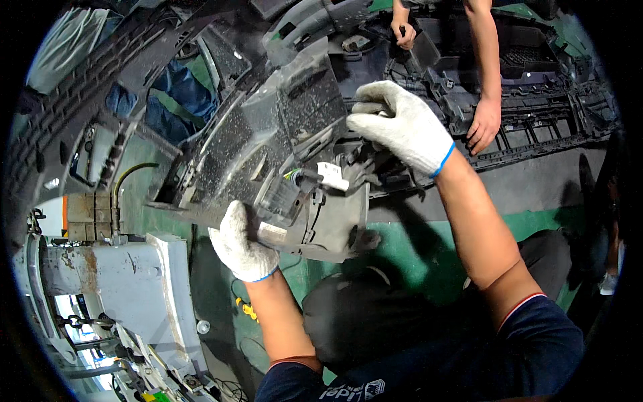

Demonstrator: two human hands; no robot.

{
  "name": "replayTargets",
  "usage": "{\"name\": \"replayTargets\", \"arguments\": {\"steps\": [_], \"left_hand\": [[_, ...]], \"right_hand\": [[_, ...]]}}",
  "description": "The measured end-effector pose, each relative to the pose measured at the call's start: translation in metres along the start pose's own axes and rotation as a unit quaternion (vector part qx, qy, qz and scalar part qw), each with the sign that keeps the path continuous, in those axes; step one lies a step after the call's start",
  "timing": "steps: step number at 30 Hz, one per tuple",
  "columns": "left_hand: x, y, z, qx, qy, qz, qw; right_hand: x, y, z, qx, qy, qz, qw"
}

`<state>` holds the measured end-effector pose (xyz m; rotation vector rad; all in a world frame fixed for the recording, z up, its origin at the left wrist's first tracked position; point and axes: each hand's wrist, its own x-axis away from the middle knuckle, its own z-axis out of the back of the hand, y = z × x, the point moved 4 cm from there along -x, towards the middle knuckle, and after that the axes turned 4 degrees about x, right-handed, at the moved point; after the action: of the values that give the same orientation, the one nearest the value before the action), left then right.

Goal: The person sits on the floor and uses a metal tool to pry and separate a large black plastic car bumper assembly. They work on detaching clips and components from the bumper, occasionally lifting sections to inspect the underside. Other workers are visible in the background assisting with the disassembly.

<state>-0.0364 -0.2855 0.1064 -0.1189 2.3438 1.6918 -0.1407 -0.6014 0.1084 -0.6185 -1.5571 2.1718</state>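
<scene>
A large dark plastic car bumper [248, 144], speckled with pale dust, spreads across the left and middle of the view. My left hand [244, 248], in a white knitted glove, is closed on its lower edge, thumb up and the other fingers mostly hidden. Beside that hand a pale label [271, 231] sticks to the plastic. My right hand [405, 127], gloved alike, is raised near the bumper's right side with fingers curled toward the thumb; what they hold, if anything, does not show. Below it a wire connector [301, 175] carries a white tag [331, 175].
Another person's bare hands [485, 124] work over a second black plastic part [529, 120] at upper right. A grey metal stand [120, 278] rises at lower left beside a yellow tool [248, 309] on the floor. Green flooring [408, 244] shows between my arms.
</scene>
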Motion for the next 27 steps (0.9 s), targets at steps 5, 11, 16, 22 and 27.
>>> {"name": "replayTargets", "arguments": {"steps": [5, 11, 16, 22, 27], "left_hand": [[-0.025, 0.002, -0.015, 0.069, -0.071, 0.036, 0.994], [-0.029, 0.024, -0.102, 0.153, -0.078, 0.113, 0.979], [-0.043, 0.025, -0.112, 0.238, -0.179, 0.131, 0.946], [-0.06, 0.018, -0.1, 0.136, -0.136, 0.126, 0.973], [-0.069, 0.004, -0.107, 0.135, -0.195, 0.157, 0.959]], "right_hand": [[0.002, -0.046, -0.001, -0.14, -0.193, -0.003, 0.971], [-0.01, -0.078, 0.046, -0.017, -0.063, 0.009, 0.998], [-0.022, -0.074, 0.084, -0.053, -0.238, -0.024, 0.969], [-0.056, -0.066, 0.094, -0.032, -0.324, -0.091, 0.941], [-0.055, 0.016, 0.054, -0.242, -0.37, -0.12, 0.889]]}}
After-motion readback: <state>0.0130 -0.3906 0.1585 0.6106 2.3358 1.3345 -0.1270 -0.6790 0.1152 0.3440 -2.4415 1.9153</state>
